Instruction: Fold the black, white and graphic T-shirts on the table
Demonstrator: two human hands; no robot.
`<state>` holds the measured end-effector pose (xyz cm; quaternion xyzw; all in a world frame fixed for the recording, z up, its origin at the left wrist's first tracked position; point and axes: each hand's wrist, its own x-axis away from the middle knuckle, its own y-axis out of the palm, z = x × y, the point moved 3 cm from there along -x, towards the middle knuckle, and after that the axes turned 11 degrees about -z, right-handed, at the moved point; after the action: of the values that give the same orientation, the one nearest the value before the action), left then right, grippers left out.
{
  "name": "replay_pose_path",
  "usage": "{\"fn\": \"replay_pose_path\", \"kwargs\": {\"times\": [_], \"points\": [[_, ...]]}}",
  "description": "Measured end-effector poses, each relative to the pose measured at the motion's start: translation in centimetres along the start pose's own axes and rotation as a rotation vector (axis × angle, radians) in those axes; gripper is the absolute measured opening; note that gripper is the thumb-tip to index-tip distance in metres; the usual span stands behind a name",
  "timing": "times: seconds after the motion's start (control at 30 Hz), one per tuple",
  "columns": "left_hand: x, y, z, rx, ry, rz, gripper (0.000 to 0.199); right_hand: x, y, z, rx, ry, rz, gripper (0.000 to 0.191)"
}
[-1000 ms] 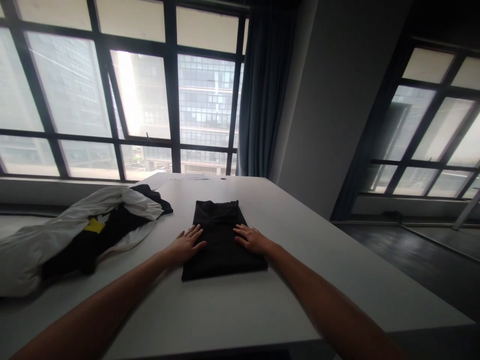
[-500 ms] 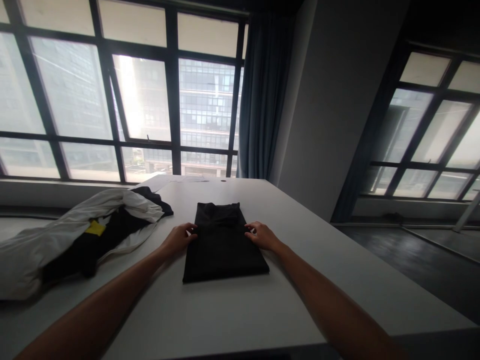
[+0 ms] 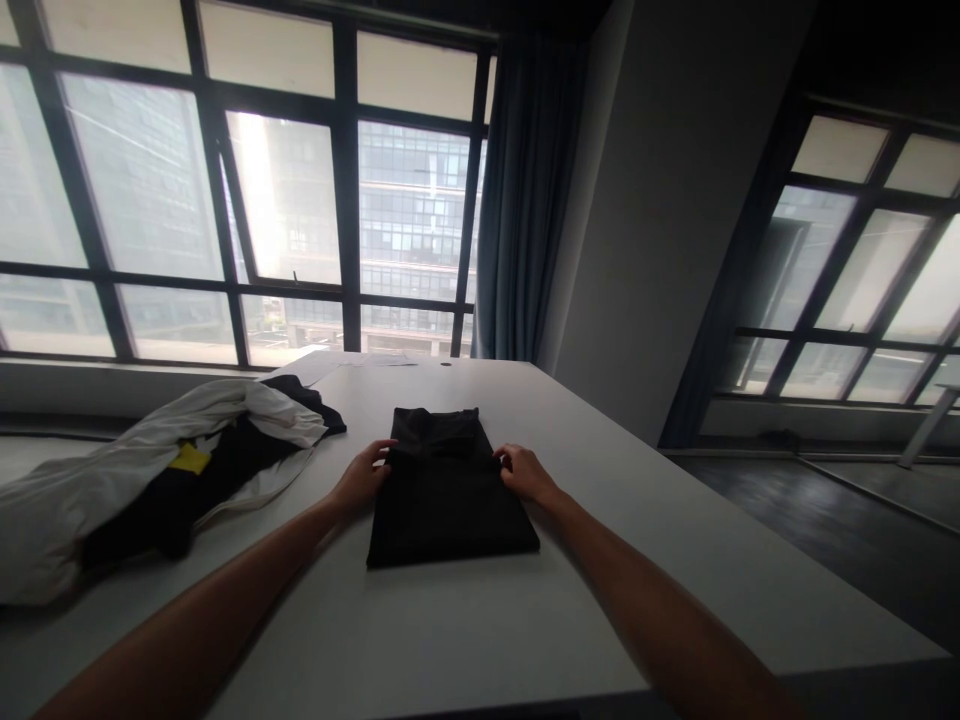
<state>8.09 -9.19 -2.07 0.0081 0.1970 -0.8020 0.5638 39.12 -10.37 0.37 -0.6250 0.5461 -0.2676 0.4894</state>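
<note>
A folded black shirt (image 3: 454,515) lies flat on the white table in front of me, a neat rectangle with a rumpled, collar-like part at its far end. My left hand (image 3: 365,477) is at its left edge, thumb and fingers closed on the cloth. At the opposite edge, my right hand (image 3: 527,472) pinches the fabric with curled fingers. The fingertips are partly lost against the dark cloth.
A loose heap of white and black clothes (image 3: 157,480) with a yellow patch (image 3: 190,458) lies to the left on the white table (image 3: 600,590). Papers (image 3: 375,359) rest at the far end. Beyond stand windows, a blue curtain (image 3: 521,200) and a pillar (image 3: 667,210).
Both hands stay at the shirt's sides. The left fingers have shifted slightly up along the edge, and the right fingers have closed more on the cloth. The shirt has hardly moved.
</note>
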Motion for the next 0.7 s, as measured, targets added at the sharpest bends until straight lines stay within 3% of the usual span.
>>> {"fn": "replay_pose_path", "kwargs": {"times": [0.2, 0.3, 0.4, 0.53, 0.6, 0.7], "points": [[-0.1, -0.4, 0.5, -0.573, 0.084, 0.050, 0.049, 0.1, 0.1, -0.4, 0.051, 0.007, -0.032, 0.039], [0.3, -0.6, 1.2, -0.714, 0.149, 0.058, 0.046, 0.4, -0.1, -0.5, 0.060, 0.008, -0.022, 0.042], [0.7, -0.1, 1.4, -0.773, 0.178, -0.074, 0.054, 0.6, 0.0, -0.6, 0.020, -0.089, -0.026, 0.048], [1.2, 0.9, 0.5, -0.856, 0.003, -0.380, 0.063, 0.6, 1.5, 0.0, -0.011, -0.165, -0.268, 0.049], [1.5, 1.0, 0.4, -0.867, -0.039, -0.431, 0.061, 0.5, 1.9, 0.7, -0.009, -0.128, -0.341, 0.048], [2.0, 0.2, 1.2, -0.853, 0.004, -0.435, 0.056, 0.7, 1.2, 1.5, -0.036, -0.116, -0.333, 0.053]]}}
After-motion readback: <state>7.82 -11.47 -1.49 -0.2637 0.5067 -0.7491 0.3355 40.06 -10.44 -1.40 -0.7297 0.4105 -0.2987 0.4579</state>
